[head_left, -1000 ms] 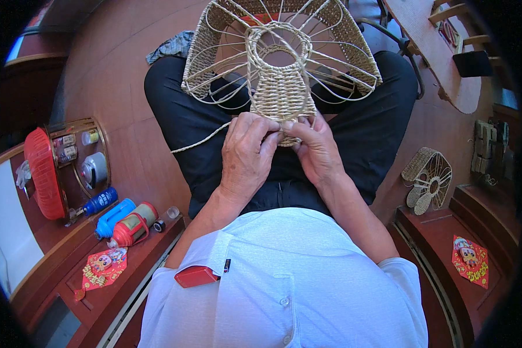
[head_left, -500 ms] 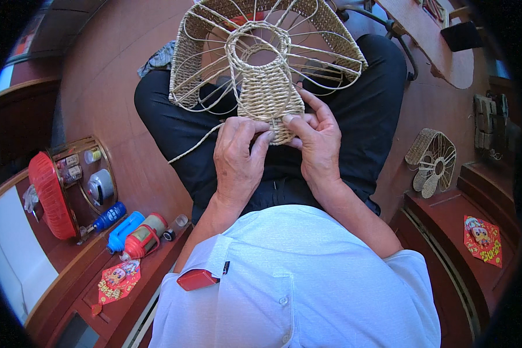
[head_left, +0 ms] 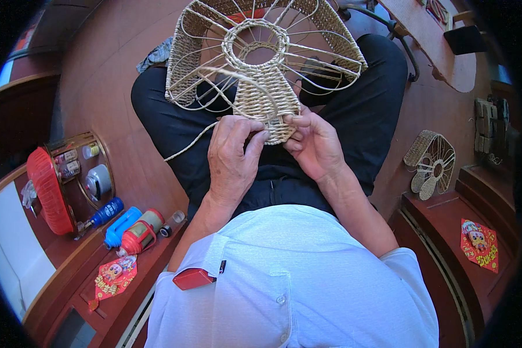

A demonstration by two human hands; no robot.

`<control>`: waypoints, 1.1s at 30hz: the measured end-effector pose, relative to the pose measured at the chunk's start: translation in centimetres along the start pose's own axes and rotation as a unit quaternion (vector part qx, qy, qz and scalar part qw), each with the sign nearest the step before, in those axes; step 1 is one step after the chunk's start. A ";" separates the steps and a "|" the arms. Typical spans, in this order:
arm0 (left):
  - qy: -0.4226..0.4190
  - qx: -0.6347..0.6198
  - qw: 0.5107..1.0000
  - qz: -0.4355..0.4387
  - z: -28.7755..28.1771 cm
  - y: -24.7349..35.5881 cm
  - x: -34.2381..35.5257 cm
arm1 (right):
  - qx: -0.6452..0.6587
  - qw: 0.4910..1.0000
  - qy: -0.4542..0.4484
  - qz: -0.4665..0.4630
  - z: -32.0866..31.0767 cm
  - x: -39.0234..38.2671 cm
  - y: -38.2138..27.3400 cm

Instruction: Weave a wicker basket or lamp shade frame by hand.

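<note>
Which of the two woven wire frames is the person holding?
The big one on the lap, pinched by the left hand and right hand. The small one lies alone on the floor.

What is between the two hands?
In the head view, the woven panel of the wire frame sits between the left hand and right hand.

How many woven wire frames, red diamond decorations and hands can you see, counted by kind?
Woven wire frames: 2, one on the lap, one on the floor.
Red diamond decorations: 2.
Hands: 2, left hand, right hand.
Total: 6.
</note>
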State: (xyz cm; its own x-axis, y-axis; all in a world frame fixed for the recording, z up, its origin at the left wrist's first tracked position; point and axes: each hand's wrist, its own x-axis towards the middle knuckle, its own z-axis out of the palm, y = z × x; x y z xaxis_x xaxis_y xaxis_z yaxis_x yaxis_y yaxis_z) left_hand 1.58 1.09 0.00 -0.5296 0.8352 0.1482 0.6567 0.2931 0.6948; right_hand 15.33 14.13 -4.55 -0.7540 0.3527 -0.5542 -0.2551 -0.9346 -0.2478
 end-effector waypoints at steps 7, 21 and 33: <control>0.003 0.036 0.999 0.032 -0.1 0.5 0.4 | 0.210 0.973 -0.039 0.082 -1.2 0.5 0.0; -0.021 0.067 0.979 0.190 3.9 2.9 3.5 | 0.094 0.987 -0.089 -0.100 -0.9 -7.9 -11.3; 0.016 0.113 0.973 0.202 4.9 2.4 2.3 | -0.164 0.915 0.251 -0.271 -14.9 -13.0 -23.9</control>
State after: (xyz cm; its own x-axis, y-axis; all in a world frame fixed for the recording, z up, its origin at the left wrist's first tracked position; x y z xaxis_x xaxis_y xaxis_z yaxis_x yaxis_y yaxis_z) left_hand 4.58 5.98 -1.49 -0.2182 0.8892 0.4022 0.9139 0.0415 0.4039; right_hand 40.25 32.58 -3.29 -0.1760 0.8134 -0.5544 -0.2516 -0.5817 -0.7735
